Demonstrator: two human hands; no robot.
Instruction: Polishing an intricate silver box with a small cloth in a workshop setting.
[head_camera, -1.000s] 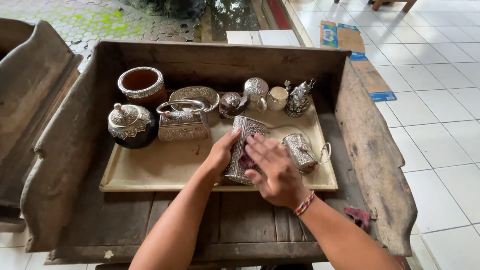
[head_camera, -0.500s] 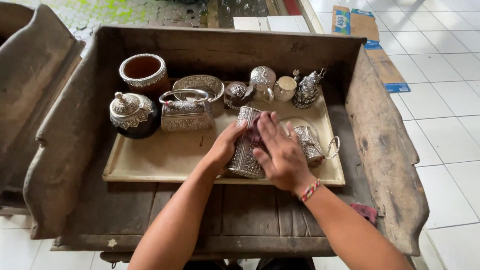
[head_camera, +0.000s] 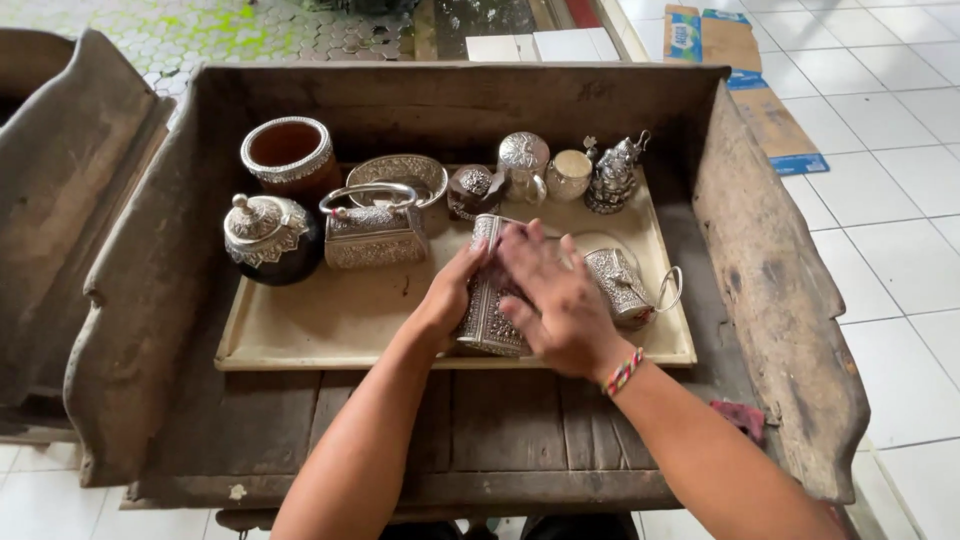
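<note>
- Two bare hands meet over one embossed silver box, which lies tilted on the near part of a cream tray.
- The left hand grips the box from its left side, fingers curled around the edge and thumb pressed against the patterned face.
- The right hand lies flat on top of the box with its fingers spread and stretched toward the far end; it covers the box rather than closing round it. A woven bracelet of several colours sits on that wrist.
- Just to the right of the right hand a silver cup with a loop handle lies on its side on the tray, close to the knuckles.
- Along the far edge of the tray stand more silver pieces: a small ornate teapot, a pale cup, a domed silver mug, a little dark lidded pot and a shallow silver bowl.
- To the left stand a handled silver casket, a round dark jar with a silver lid and an open brown pot with a silver rim.
- The tray rests inside a weathered wooden trough that stands on a white tiled floor.
</note>
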